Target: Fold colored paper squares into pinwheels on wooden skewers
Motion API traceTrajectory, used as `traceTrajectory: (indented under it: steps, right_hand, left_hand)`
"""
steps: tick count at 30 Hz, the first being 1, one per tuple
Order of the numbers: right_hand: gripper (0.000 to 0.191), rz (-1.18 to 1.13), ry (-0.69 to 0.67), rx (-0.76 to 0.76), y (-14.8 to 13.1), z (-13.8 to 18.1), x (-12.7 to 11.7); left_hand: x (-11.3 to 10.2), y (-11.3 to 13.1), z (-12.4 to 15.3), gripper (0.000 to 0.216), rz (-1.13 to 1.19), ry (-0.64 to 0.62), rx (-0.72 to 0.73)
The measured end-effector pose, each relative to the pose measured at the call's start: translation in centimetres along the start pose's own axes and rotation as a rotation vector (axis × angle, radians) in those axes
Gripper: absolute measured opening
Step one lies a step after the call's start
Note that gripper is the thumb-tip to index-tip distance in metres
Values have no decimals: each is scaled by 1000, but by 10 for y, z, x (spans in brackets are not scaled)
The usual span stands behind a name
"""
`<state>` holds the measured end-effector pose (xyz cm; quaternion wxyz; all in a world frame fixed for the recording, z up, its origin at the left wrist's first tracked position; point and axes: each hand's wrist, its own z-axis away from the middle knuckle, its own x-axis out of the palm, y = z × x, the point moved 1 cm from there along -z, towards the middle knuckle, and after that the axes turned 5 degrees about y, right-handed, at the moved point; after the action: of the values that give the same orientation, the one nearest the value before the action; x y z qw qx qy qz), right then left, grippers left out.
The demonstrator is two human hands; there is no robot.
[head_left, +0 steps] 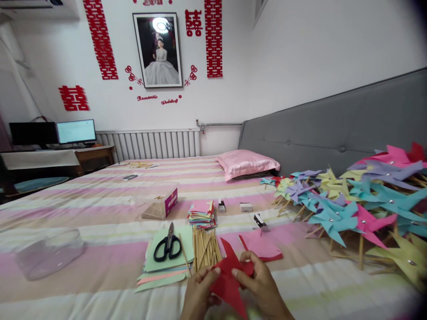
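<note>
A red paper pinwheel [230, 276] is held between my two hands above the striped bedspread, its blades partly folded. My left hand [201, 291] pinches its left side, thumb on top. On the right side, my right hand [256, 280] grips the paper with the thumb pressed near the centre and the fingers curled behind. Just beyond the hands lie a bundle of thin wooden sticks [205, 249] and some pink and red paper sheets [262, 245]. Black-handled scissors [169, 244] rest on a stack of coloured paper [156, 262] to the left.
Finished pinwheels [336, 218] on sticks pile up at the right. Small paper squares [201, 213], little boxes [246, 207] and a clear box with a purple label [163, 204] sit farther back. A clear plastic container [50, 255] lies left. A pink pillow [248, 163] is beyond.
</note>
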<state>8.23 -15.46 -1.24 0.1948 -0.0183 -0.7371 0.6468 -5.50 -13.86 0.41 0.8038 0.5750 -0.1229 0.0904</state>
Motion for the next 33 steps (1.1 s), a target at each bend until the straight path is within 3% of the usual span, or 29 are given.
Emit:
traceTrajectory:
  steps: [3,7,12,18,25,33]
  right_hand:
    - [36,-42,-94,64,2,-3,-5]
    - [41,-9,-259,66,-1,-4,-9]
    - [45,27,-406,63,-7,0,-6]
    - [51,22,-389,40,-11,5,-1]
    - [65,92,-266,-6,-16,8,2]
    - [66,-51,-234,28,-5,1,-1]
  left_hand:
    - [-6,6,-1,29,-98,-21,-14]
    - [-6,4,-1,30,-171,-110,11]
    - [-4,-1,-2,24,-200,-124,34]
    - [-6,-6,-5,18,-186,-131,40]
    - [-2,0,2,17,-153,-161,19]
    - [-4,1,-1,19,-116,-131,47]
